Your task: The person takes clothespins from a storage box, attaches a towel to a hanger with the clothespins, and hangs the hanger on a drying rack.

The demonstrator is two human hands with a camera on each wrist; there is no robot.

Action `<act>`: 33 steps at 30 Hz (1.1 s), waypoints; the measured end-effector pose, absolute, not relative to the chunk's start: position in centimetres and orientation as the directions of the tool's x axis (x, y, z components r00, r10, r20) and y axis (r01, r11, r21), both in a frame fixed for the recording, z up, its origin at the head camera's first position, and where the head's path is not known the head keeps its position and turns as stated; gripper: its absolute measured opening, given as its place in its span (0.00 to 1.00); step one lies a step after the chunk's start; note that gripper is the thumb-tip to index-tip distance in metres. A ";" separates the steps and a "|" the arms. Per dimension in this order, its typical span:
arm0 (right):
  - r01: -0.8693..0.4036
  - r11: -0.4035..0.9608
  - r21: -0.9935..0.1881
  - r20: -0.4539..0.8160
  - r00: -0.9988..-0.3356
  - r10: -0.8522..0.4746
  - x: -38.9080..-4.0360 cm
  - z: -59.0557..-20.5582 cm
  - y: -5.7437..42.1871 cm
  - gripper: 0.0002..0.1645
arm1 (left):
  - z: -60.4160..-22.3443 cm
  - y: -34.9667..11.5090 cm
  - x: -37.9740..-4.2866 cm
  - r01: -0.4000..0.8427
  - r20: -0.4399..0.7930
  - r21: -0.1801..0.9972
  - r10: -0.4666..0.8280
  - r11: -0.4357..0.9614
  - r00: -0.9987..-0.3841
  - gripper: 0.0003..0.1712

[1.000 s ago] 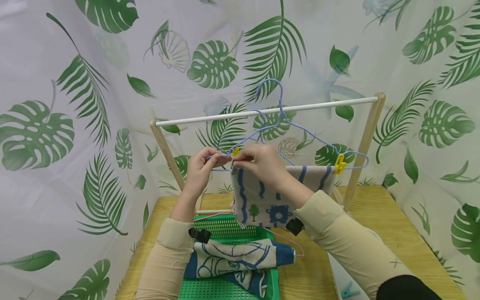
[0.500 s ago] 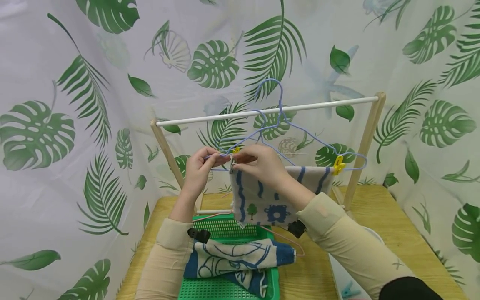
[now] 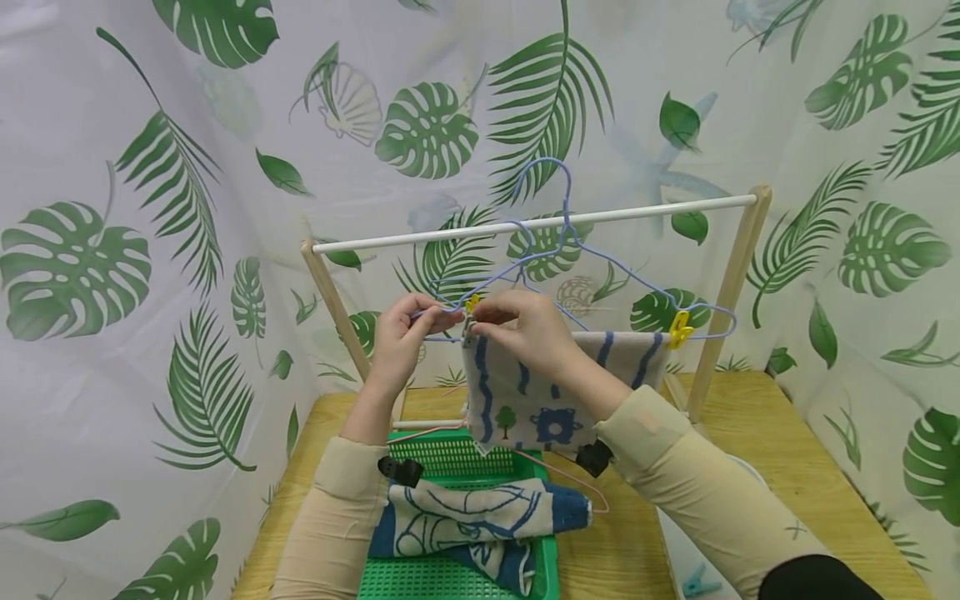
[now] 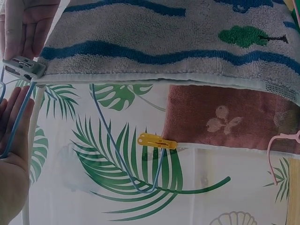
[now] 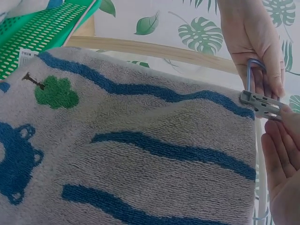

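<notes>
A grey towel (image 3: 517,379) with wavy blue stripes and a green tree hangs along the lower bar of a blue hanger (image 3: 622,271). At its right corner sits a yellow clothespin (image 3: 680,328). My left hand (image 3: 401,337) grips the hanger's left end, its wire loop passing between the fingers in the right wrist view. My right hand (image 3: 528,329) pinches a grey clothespin (image 5: 263,104) between thumb and fingers. That clothespin's jaws are at the towel's left top corner, beside the hanger loop (image 5: 255,62).
The hanger hooks over a white rod (image 3: 420,236) on a wooden stand. Behind hangs a brown-red cloth (image 4: 220,117) with another yellow clothespin (image 4: 157,140). Below, a green basket (image 3: 549,554) holds a blue-and-white cloth (image 3: 472,517). A pink hanger (image 3: 592,487) and a blue clothespin (image 3: 701,581) lie nearby.
The hanger's hook has shifted slightly right, and the towel sways a little. Both hands keep nearly the same place and hold.
</notes>
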State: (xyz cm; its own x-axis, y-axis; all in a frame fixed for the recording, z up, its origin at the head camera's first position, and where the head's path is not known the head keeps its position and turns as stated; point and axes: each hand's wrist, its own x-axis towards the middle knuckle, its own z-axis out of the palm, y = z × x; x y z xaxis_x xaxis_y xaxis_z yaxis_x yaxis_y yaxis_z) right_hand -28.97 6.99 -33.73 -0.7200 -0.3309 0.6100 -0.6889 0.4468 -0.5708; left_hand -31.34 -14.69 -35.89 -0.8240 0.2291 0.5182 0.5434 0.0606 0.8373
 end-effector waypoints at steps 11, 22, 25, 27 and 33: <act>-0.745 0.517 -0.423 0.690 -0.634 -0.349 -28.7 -33.8 6.5 0.08 | -35.8 -14.6 -31.3 0.556 0.529 0.829 0.235 0.061 -0.815 0.10; -0.750 0.518 -0.411 0.682 -0.630 -0.372 -28.6 -34.4 6.4 0.13 | -35.9 -14.6 -31.4 0.553 0.529 0.831 0.219 0.065 -0.820 0.10; -0.736 0.517 -0.437 0.666 -0.651 -0.363 -28.5 -34.5 6.3 0.14 | -36.0 -14.7 -31.5 0.554 0.530 0.830 0.217 0.062 -0.819 0.10; -0.727 0.509 -0.461 0.659 -0.664 -0.353 -28.4 -34.5 6.4 0.15 | -36.1 -14.7 -31.5 0.556 0.532 0.829 0.219 0.061 -0.818 0.10; -0.705 0.485 -0.517 0.644 -0.694 -0.323 -28.3 -34.7 6.5 0.16 | -36.2 -14.8 -31.6 0.560 0.536 0.826 0.215 0.066 -0.816 0.10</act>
State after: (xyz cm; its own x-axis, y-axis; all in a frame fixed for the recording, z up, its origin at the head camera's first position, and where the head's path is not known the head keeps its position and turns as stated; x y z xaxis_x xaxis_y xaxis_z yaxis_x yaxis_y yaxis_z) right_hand -28.26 6.50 -34.73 -0.6938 -0.3228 0.6437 -0.7054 0.4846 -0.5173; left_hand -31.57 -14.76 -36.18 -0.8162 0.2154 0.5362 0.5599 0.0657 0.8259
